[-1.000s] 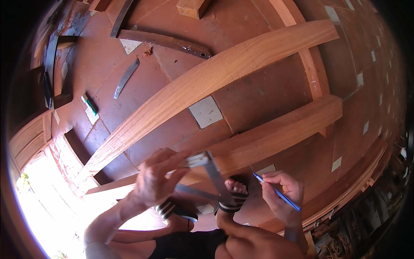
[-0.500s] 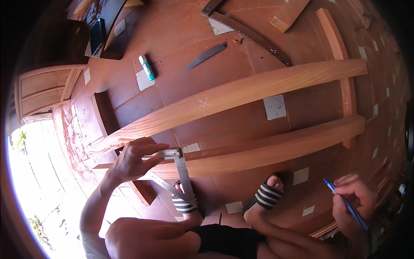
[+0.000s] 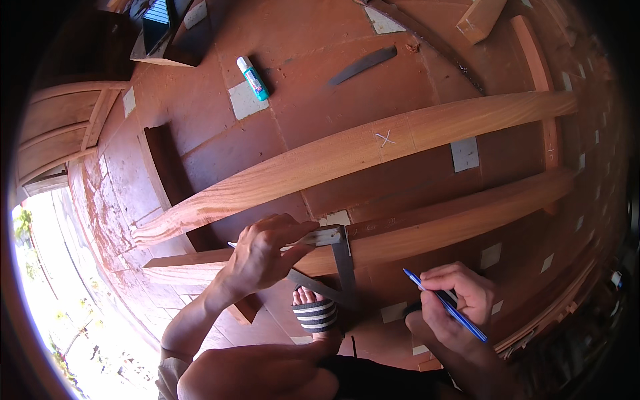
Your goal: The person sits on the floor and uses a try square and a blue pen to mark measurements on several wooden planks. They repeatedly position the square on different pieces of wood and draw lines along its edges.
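Just clear of the near beam's (image 3: pixel 460 221) edge, the right hand (image 3: pixel 461 295) pinches a pen (image 3: pixel 467 323); the left hand (image 3: pixel 262 255) grips a square (image 3: pixel 343 263).

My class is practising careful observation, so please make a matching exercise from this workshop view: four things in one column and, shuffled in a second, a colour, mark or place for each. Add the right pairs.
Column one
1. Blue pen
2. Carpenter's square
3. Small bottle
4. Wooden beam farther from the person

Column two
A. Marked with crossed white strokes
B. In the person's left hand
C. Teal, with a white cap
D. In the person's right hand

Right pairs: 1-D, 2-B, 3-C, 4-A
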`<action>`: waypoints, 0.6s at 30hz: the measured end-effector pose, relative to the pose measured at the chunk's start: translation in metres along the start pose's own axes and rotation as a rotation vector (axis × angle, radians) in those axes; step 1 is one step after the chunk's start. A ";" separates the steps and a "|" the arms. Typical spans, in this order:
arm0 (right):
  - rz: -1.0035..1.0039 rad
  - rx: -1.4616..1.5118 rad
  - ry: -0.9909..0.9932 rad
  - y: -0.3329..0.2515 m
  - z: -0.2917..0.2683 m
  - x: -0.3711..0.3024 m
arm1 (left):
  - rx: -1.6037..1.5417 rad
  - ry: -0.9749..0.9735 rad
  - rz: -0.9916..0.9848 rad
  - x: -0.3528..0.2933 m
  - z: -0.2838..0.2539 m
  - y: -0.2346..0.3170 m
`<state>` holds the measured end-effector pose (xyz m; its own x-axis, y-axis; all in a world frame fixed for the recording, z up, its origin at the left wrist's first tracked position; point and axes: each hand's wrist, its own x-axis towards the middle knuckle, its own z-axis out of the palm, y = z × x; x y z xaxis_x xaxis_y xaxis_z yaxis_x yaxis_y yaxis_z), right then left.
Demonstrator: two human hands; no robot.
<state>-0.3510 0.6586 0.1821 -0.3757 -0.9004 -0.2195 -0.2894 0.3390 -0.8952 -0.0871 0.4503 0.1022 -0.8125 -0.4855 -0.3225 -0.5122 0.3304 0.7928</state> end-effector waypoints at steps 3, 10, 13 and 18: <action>0.113 0.201 0.050 0.021 0.033 -0.008 | -0.037 0.033 -0.002 -0.002 0.011 0.005; 0.296 0.508 0.199 0.038 0.090 -0.023 | 0.009 0.039 -0.006 -0.002 0.019 0.013; 0.193 0.414 0.193 0.045 0.100 -0.021 | 0.008 0.035 -0.009 -0.003 0.020 0.013; 0.226 0.401 0.213 0.049 0.104 -0.023 | 0.022 0.032 -0.013 -0.003 0.021 0.013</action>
<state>-0.2650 0.6679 0.1030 -0.5733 -0.7268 -0.3782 0.1650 0.3498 -0.9222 -0.0974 0.4728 0.1032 -0.7967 -0.5156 -0.3154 -0.5287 0.3417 0.7770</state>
